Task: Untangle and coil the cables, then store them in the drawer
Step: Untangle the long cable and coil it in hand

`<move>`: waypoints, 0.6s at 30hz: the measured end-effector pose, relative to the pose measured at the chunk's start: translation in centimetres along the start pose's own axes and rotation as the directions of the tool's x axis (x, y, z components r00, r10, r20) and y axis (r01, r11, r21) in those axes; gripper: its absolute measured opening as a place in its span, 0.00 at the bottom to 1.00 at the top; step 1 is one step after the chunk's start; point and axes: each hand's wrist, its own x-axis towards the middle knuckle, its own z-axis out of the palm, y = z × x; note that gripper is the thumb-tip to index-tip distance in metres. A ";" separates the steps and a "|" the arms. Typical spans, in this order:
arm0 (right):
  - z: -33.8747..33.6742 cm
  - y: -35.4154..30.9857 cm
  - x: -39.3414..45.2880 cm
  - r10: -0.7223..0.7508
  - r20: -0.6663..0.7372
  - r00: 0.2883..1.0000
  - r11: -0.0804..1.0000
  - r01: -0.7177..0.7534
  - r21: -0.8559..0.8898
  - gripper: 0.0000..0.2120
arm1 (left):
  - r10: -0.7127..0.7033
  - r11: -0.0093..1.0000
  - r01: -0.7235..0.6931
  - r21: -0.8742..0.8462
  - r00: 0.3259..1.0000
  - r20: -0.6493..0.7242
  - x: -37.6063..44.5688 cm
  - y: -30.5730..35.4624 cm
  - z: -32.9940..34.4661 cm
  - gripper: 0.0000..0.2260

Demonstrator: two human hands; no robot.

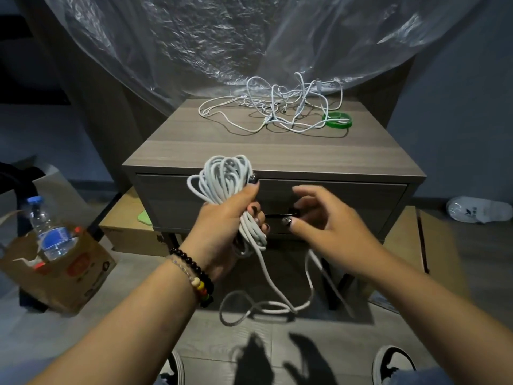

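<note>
My left hand (226,226) grips a bundle of coiled white cable (224,176) in front of the closed drawer (347,198) of a grey wooden nightstand (277,151). The cable's loose tail (266,307) hangs below my fist and loops above the floor. Just to the right of the bundle, my right hand (330,218) hovers with relaxed, spread fingers and holds nothing. A tangle of thin white cables (277,109) lies at the back of the nightstand top, beside a green ring (337,120).
Crinkled clear plastic sheeting (222,37) hangs behind the nightstand. A cardboard box (58,273) with a water bottle (47,229) stands on the floor at left. Flat boxes (125,232) lie under the nightstand. A white shoe (477,209) lies at right.
</note>
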 end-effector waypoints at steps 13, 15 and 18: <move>2.9 -2.7 -1.8 0.058 0.587 0.807 0.787 -0.399 0.471 0.18 | 0.142 0.989 -0.147 0.009 0.936 -0.321 0.8 2.0 -2.4 0.10; 2.4 -2.3 -1.5 0.104 0.446 0.889 0.865 -0.302 0.400 0.12 | 0.125 0.990 -0.139 -0.009 0.921 -0.370 1.6 2.6 -3.7 0.10; 1.1 -1.3 -0.5 0.141 0.259 0.956 0.879 -0.241 0.411 0.10 | 0.141 0.988 -0.154 0.008 0.885 -0.444 2.5 3.0 -5.3 0.10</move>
